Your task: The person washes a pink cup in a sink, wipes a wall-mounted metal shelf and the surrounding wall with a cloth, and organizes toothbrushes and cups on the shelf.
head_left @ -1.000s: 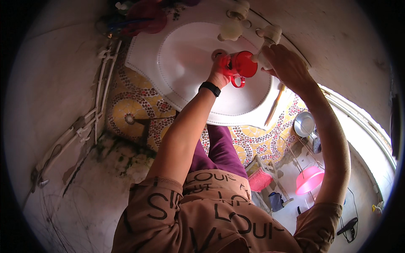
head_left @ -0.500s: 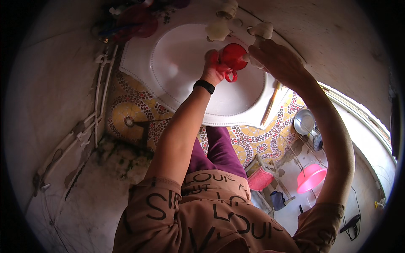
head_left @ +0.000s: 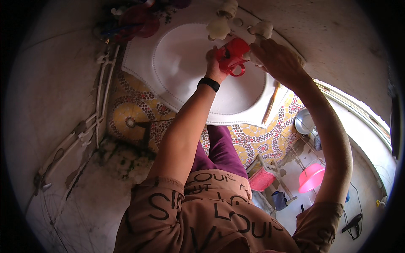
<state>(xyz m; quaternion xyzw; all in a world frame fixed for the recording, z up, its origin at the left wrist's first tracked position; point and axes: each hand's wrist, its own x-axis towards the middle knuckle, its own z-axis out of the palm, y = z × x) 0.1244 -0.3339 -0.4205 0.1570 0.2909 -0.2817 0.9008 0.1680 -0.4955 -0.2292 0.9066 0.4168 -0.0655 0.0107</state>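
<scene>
Over the white washbasin (head_left: 181, 95), my left hand (head_left: 214, 67) is closed around a red mug (head_left: 234, 49). The mug is tilted, with its side and looped handle showing. My right hand (head_left: 276, 61), just to the right of the mug, has its fingers closed about the pale right-hand tap (head_left: 263, 29); part of that tap is hidden behind them. A second pale tap (head_left: 218, 28) with a lobed knob stands to the left, untouched. I cannot make out any running water.
A brush-like stick (head_left: 271, 105) lies on the basin's right rim. Dark red containers (head_left: 139, 21) crowd the far left corner. White pipes (head_left: 101, 90) run down the left wall. A pink basin (head_left: 311, 178) and a metal pan (head_left: 304, 121) sit low on the right.
My left hand has turned the mug, so its side now faces me where the round open end showed before. Its handle has swung slightly right. My right hand has stayed at the tap.
</scene>
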